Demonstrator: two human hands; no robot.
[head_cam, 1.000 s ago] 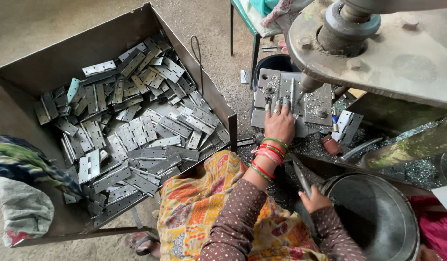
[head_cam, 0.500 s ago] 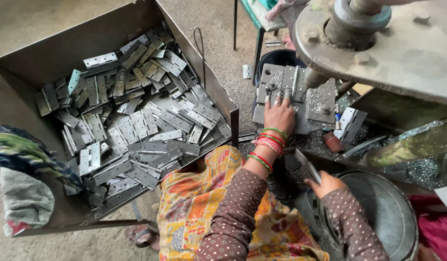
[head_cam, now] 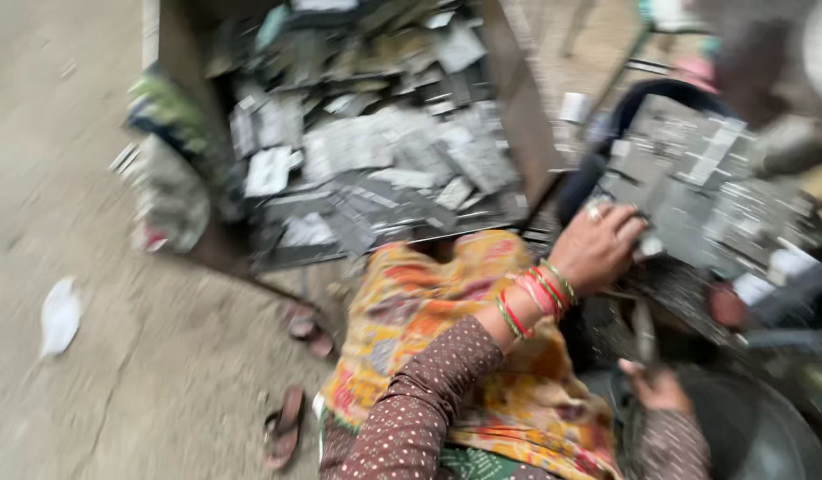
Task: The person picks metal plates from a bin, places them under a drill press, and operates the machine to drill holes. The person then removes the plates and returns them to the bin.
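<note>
The whole view is smeared by motion. My left hand (head_cam: 598, 247), with red and green bangles at the wrist, lies on a pile of grey metal plates (head_cam: 695, 169) at the right. Its fingers curl over a plate at the pile's near edge. Lower down, my right hand (head_cam: 655, 387) is closed around a narrow metal strip (head_cam: 643, 327) that points upward, just beside a round dark metal basin (head_cam: 766, 436). Brown dotted sleeves cover both my arms, and an orange patterned cloth (head_cam: 446, 356) covers my lap.
A large brown box (head_cam: 518, 133) heaped with several similar grey plates stands ahead, with a cloth bundle (head_cam: 167, 178) hanging at its left side. Two sandals (head_cam: 287, 427) (head_cam: 304, 324) and a white paper scrap (head_cam: 60, 316) lie on the concrete floor.
The camera has swung left and down, and the view is now blurred. My left hand's fingers went from spread flat to curled on the plates. My right hand stays by the basin.
</note>
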